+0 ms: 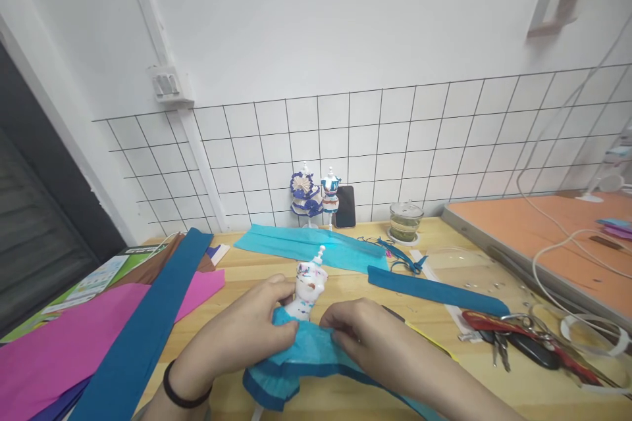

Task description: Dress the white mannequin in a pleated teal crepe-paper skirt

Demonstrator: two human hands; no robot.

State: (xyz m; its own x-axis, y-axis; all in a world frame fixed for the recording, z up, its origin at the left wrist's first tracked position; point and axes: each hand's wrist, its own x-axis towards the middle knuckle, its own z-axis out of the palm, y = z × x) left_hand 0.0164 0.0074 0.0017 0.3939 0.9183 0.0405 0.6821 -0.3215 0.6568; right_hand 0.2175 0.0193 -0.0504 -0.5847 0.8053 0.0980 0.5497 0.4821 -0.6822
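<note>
My left hand [247, 319] is clamping on the small white mannequin [310, 286], its thumb pressing the light blue paper [316, 342] at the waist, while my right hand [358, 325] is pinching that paper's upper edge. The mannequin is leaning slightly between my hands, and the paper is covering its lower part, with a dark blue border [266, 389] running along the bottom. Beyond, a turquoise sheet [276, 243] is lying on the wooden table [340, 284]. Farther back, two dressed mannequins [330, 194] are standing beside a black phone [346, 207], near the wall.
</note>
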